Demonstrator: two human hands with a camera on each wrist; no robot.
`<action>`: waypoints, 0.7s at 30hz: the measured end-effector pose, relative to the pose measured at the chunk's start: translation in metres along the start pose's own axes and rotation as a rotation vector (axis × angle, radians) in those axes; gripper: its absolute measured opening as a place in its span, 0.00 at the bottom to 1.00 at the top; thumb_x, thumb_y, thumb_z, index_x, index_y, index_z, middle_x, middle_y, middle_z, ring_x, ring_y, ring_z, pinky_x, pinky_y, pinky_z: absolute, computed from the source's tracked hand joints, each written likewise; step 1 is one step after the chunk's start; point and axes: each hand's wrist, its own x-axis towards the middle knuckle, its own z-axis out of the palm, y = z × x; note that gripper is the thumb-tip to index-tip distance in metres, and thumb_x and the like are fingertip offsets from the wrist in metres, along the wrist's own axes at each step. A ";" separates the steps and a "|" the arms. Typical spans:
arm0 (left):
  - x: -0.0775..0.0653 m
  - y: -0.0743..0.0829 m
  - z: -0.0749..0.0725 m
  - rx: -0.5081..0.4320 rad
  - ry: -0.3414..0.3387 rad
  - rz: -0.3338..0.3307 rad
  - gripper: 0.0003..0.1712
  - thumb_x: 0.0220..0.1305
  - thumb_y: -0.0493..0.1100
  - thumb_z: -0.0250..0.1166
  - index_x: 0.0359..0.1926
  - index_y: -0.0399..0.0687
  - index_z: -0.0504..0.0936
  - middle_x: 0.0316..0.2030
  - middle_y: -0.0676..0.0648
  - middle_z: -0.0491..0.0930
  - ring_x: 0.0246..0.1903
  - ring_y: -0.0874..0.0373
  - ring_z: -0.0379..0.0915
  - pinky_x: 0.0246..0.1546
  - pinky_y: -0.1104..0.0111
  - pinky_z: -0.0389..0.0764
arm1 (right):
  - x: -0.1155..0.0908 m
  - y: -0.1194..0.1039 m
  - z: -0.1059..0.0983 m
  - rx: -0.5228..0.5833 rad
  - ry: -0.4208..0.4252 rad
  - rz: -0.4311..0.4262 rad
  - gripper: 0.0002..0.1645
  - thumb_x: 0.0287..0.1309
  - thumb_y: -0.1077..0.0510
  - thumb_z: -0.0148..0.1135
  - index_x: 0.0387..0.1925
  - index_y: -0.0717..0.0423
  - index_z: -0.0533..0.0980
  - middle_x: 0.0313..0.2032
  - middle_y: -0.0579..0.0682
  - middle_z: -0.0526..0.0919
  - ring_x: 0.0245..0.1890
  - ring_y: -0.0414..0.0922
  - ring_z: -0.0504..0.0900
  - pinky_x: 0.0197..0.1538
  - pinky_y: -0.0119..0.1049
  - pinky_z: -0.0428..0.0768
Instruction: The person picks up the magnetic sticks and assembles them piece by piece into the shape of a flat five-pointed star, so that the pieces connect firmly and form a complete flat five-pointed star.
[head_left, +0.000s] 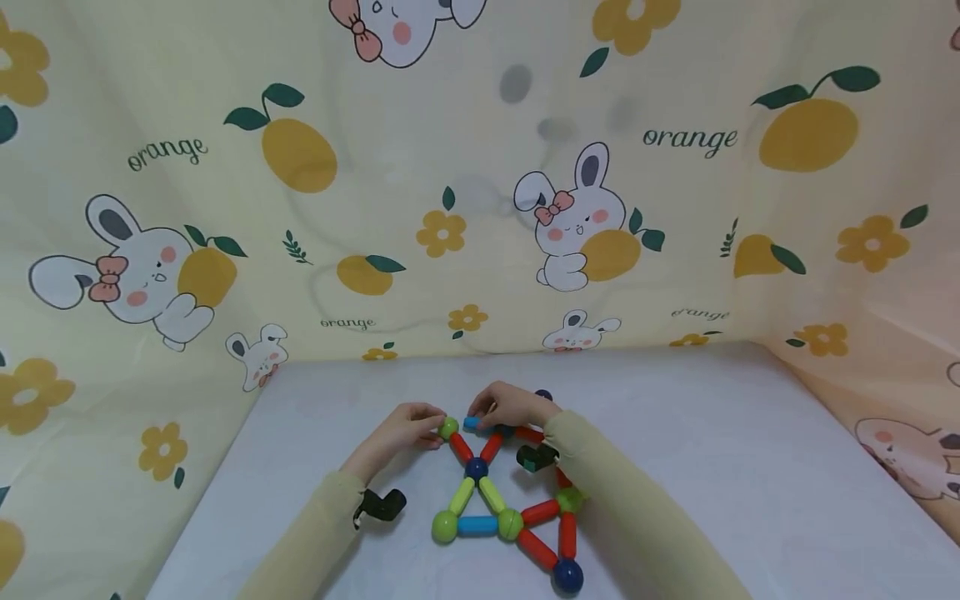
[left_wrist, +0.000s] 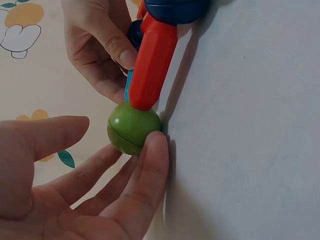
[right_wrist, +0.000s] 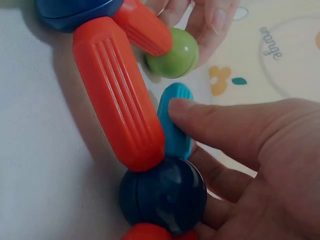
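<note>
At the far left tip of a flat frame of magnetic rods and balls, the fingers of my left hand touch a green ball. My left thumb stands away from that ball. My right hand pinches a light blue magnetic rod between thumb and fingers. One end of this rod meets a dark blue ball; its other end points toward the green ball, a small gap apart. Red rods run from both balls to a central dark blue ball. My right hand and sleeve hide part of the frame's far right.
Nearer me, the frame continues with yellow-green rods, a blue rod, green balls and a dark blue ball. The white tabletop lies around it. A printed cloth hangs behind the table.
</note>
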 end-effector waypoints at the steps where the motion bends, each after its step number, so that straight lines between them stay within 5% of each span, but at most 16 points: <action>1: 0.000 -0.001 0.001 0.000 -0.001 -0.006 0.19 0.70 0.43 0.57 0.54 0.33 0.76 0.43 0.41 0.80 0.37 0.51 0.80 0.41 0.63 0.82 | 0.000 0.001 0.000 0.003 -0.005 -0.003 0.11 0.59 0.63 0.64 0.45 0.54 0.82 0.33 0.45 0.81 0.35 0.44 0.74 0.42 0.34 0.75; 15: 0.003 0.007 0.006 0.047 -0.011 0.024 0.20 0.70 0.44 0.57 0.56 0.34 0.76 0.42 0.42 0.81 0.36 0.51 0.80 0.43 0.62 0.81 | -0.004 0.004 -0.004 0.045 -0.020 -0.042 0.16 0.62 0.61 0.61 0.52 0.56 0.79 0.37 0.45 0.81 0.39 0.44 0.76 0.48 0.36 0.76; 21: 0.004 0.005 0.005 0.049 -0.021 0.028 0.20 0.70 0.44 0.57 0.56 0.35 0.76 0.45 0.42 0.80 0.37 0.51 0.80 0.43 0.62 0.81 | -0.019 0.012 -0.012 0.183 0.017 -0.083 0.20 0.67 0.55 0.55 0.57 0.58 0.74 0.44 0.49 0.82 0.45 0.46 0.78 0.53 0.43 0.75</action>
